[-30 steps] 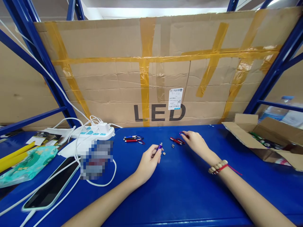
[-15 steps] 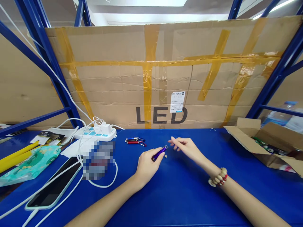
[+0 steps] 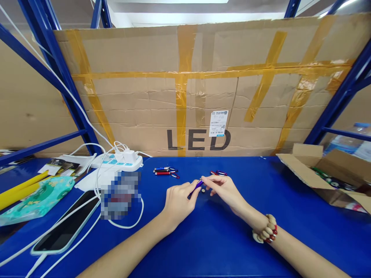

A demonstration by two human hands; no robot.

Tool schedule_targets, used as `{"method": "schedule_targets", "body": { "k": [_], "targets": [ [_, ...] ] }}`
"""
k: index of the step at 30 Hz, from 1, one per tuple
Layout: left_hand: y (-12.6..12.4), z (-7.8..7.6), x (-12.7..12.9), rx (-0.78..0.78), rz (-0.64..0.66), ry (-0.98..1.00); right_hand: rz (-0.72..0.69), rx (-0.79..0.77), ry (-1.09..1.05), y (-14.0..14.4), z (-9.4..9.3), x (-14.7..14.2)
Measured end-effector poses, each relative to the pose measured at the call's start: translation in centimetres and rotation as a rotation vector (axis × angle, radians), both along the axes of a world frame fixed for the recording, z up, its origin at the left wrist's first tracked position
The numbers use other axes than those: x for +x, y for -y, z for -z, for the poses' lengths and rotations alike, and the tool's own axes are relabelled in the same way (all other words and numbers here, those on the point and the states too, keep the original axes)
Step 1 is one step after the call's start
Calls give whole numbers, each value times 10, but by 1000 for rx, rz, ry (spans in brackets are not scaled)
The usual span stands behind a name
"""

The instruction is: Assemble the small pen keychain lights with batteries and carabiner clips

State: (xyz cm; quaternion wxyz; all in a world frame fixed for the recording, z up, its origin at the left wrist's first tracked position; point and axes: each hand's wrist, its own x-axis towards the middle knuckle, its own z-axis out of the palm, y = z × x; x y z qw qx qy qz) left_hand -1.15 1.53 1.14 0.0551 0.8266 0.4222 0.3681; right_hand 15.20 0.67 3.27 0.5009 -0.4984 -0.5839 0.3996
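Note:
My left hand (image 3: 177,200) grips a small purple keychain flashlight (image 3: 196,187), its tip pointing up and right. My right hand (image 3: 222,189) has its fingertips pinched at that tip; whether a small part sits between them is too small to tell. A tiny round button cell (image 3: 203,190) lies on the blue table (image 3: 220,239) just under the fingers. Behind my right hand lies a red flashlight with a clip (image 3: 218,173). Two more flashlights, blue and red (image 3: 165,171), lie farther left.
A power strip with white cables (image 3: 121,161), a phone on a cable (image 3: 65,227), a teal pouch (image 3: 37,200) and yellow rolls (image 3: 17,189) sit at left. An open cardboard box (image 3: 327,173) stands at right. A taped LED carton (image 3: 199,88) forms the back wall.
My right hand has drawn back from the red flashlight to the tip of the purple one. My left hand has tilted the purple flashlight toward it.

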Motion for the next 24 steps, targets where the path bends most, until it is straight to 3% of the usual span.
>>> {"method": "schedule_targets", "body": {
  "k": [12, 17, 20, 24],
  "targets": [
    [-8, -4, 5, -362, 171, 236, -17, 223, 181, -8, 3, 12],
    [-17, -1, -2, -240, 122, 121, 138, 410, 687, -14, 1, 30],
    [-22, 1, -6, -162, 84, -76, 139, 338, 968, -16, 2, 38],
    [-26, 4, -8, -102, 49, -170, 88, 215, 1104, -18, 5, 42]
  ]
}}
